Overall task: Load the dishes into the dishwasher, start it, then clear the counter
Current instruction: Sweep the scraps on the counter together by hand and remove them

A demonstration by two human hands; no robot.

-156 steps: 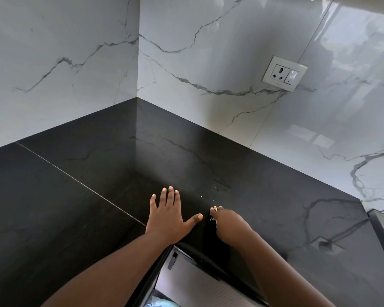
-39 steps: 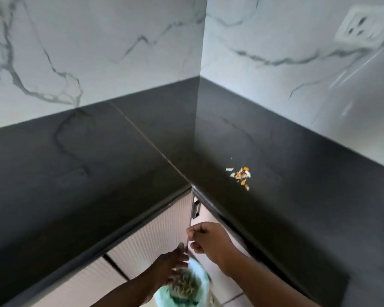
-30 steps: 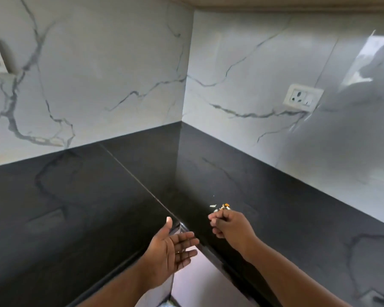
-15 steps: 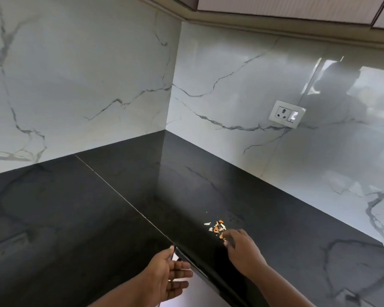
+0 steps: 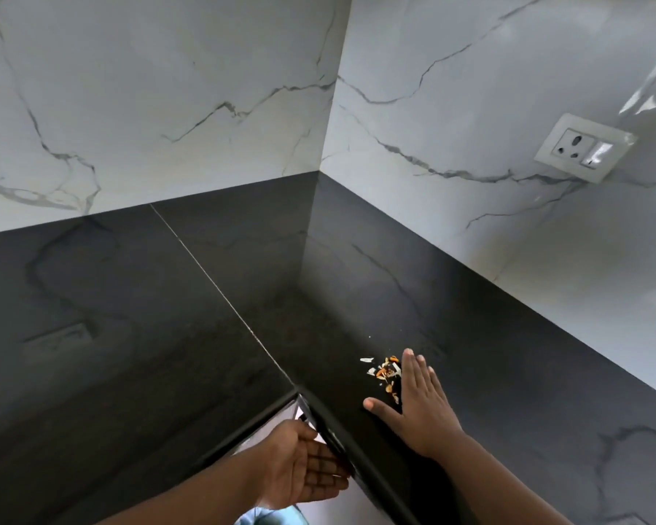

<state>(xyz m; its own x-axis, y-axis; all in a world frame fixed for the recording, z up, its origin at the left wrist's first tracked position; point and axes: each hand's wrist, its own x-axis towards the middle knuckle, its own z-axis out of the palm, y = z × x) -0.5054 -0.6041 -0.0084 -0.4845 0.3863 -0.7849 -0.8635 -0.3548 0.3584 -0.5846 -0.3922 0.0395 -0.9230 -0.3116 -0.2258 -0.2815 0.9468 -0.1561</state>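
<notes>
Right hand (image 5: 421,403) flattened beside flaky scraps (image 5: 385,373), glossy black counter (image 5: 167,335).

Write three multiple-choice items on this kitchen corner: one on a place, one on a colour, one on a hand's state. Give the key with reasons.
1. Where do the scraps lie?
A. on the counter, left of the right hand
B. in the left palm
C. against the wall

2. What colour is the counter?
A. white
B. black
C. wood brown

3. How is the left hand held?
A. fisted on the counter
B. pinching a scrap
C. open, palm up, below the counter edge

Key:
1 A: the scraps sit on the counter beside the flat right hand's fingers.
2 B: the top is black with faint veins; only the walls are white marble.
3 C: its fingers are straight and the palm is up under the inner corner.
</notes>
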